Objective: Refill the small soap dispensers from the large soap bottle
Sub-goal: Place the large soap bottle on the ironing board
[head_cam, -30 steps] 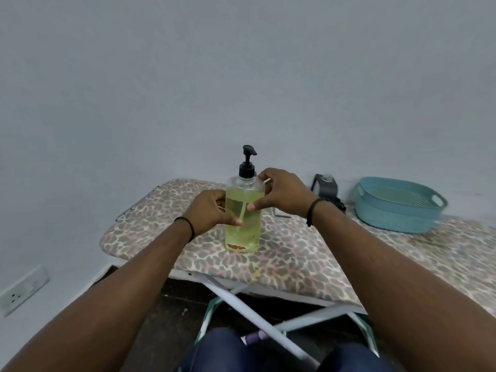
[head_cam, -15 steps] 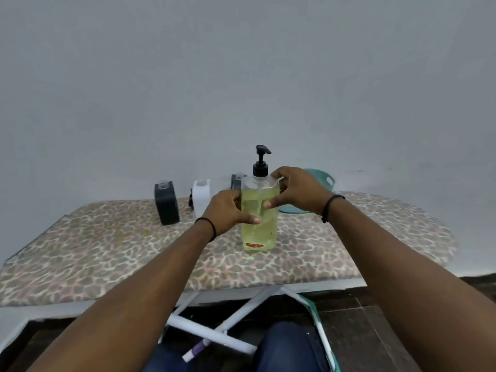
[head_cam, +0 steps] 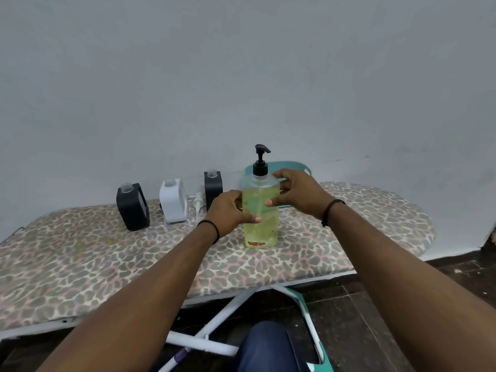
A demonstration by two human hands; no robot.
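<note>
Both hands clamp the large soap bottle: left hand curled round its left side, right hand apparently pinching near its shoulder. Three small dispensers stand left of it.

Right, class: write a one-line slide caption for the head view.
Both hands, left and right, hold the large soap bottle upright on the ironing board.
</note>
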